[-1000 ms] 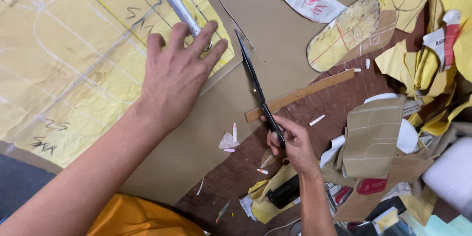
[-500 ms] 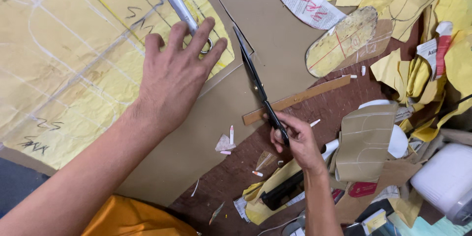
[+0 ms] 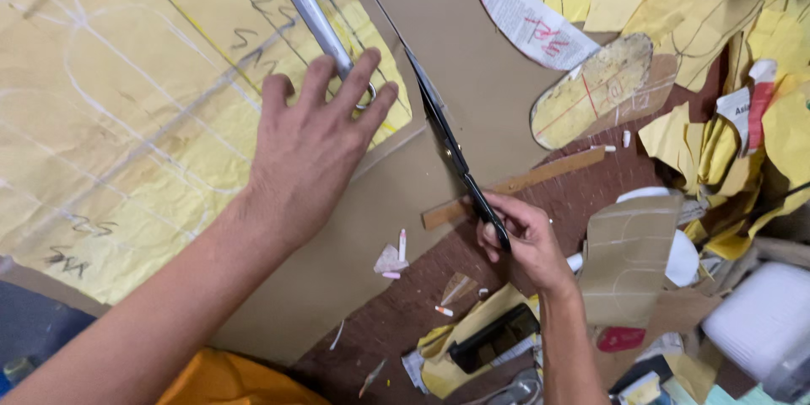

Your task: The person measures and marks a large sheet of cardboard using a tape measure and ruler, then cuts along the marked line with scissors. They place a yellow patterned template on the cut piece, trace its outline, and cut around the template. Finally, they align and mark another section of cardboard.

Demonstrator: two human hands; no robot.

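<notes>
1. Nearest, at the bottom edge: orange fabric (image 3: 228, 380), and beside it a black flat object (image 3: 492, 339) lying among yellow paper scraps on the dark red worktop (image 3: 396, 304).
2. Just above that: right hand (image 3: 523, 240) clenched around the black handles of the scissors (image 3: 456, 156), fingers (image 3: 498, 213) wrapped over the grip, blades running up and to the left from them, away from the wrist.
3. Scissors blades resting on the brown cardboard sheet (image 3: 456, 34), tip lying along a drawn line close to the sheet's cut edge.
4. Under the scissors' handle end: wooden ruler (image 3: 523, 186) lying slantwise, half on the cardboard, half on the worktop.
5. Small white chalk stubs (image 3: 402, 245) scattered near the cardboard's lower edge.
6. Left hand (image 3: 308, 152) spread flat, palm down, gripping nothing, pressing on the yellow paper pattern (image 3: 126, 118); fingertips touching a metal tube (image 3: 308, 8) that slants up to the top edge.
7. Right side: tan cardboard cut piece (image 3: 624, 253) with curved chalk lines, a red oval label (image 3: 620, 339) below it, a white rounded object (image 3: 764, 321) at the edge.
8. Farther back: worn yellow sole-shaped template (image 3: 595, 89) with red lines, then a curved newsprint piece (image 3: 527, 8) marked in red, and crumpled yellow paper (image 3: 759, 25) heaped at the far right.
</notes>
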